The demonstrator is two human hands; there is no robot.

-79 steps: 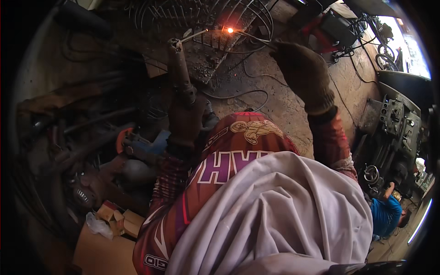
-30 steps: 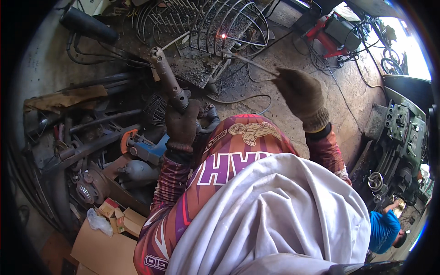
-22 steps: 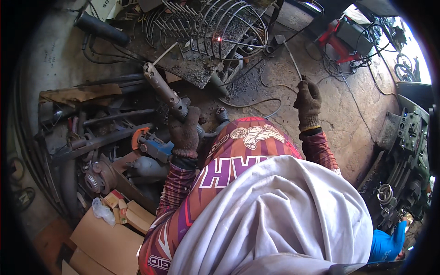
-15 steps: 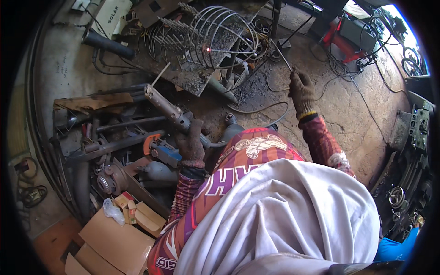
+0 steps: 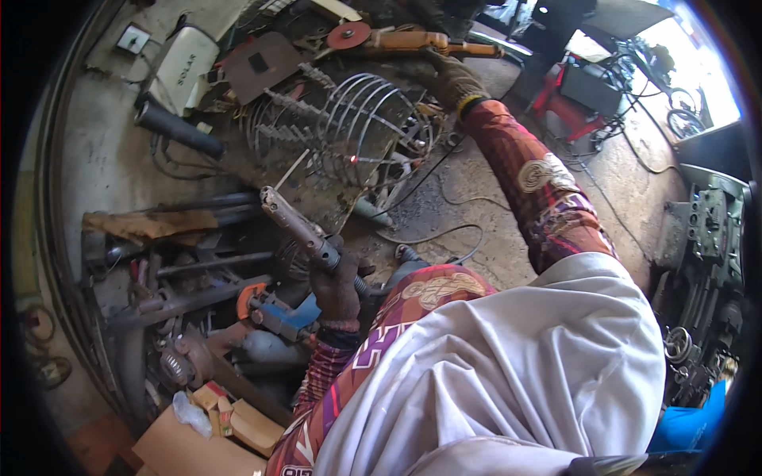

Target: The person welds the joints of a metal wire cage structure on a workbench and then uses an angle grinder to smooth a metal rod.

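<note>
My left hand (image 5: 337, 289), in a dark work glove, is closed around a welding electrode holder (image 5: 298, 226). A thin electrode (image 5: 292, 170) sticks out of its tip, angled up toward the workpiece. Ahead lies a rounded cage of bent metal rods (image 5: 361, 99), with a small glowing red spot on one rod. My right arm is stretched far forward past the cage. My right hand (image 5: 456, 83), also gloved, is right by the body of an orange-yellow angle grinder (image 5: 405, 41) with a red disc (image 5: 349, 35). Its fingers are partly hidden and blurred, so its grip is unclear.
Metal bars and a blue-and-orange tool (image 5: 290, 313) lie at left, above an open cardboard box (image 5: 198, 444). A solar-type white box (image 5: 181, 67) stands on the far left. Cables (image 5: 444, 238) run over the floor. A dark machine (image 5: 706, 254) is at right.
My right hand has moved forward and left to the grinder; the thin rod it held no longer shows in it. The view has shifted, bringing the grinder in. My left hand still grips the holder.
</note>
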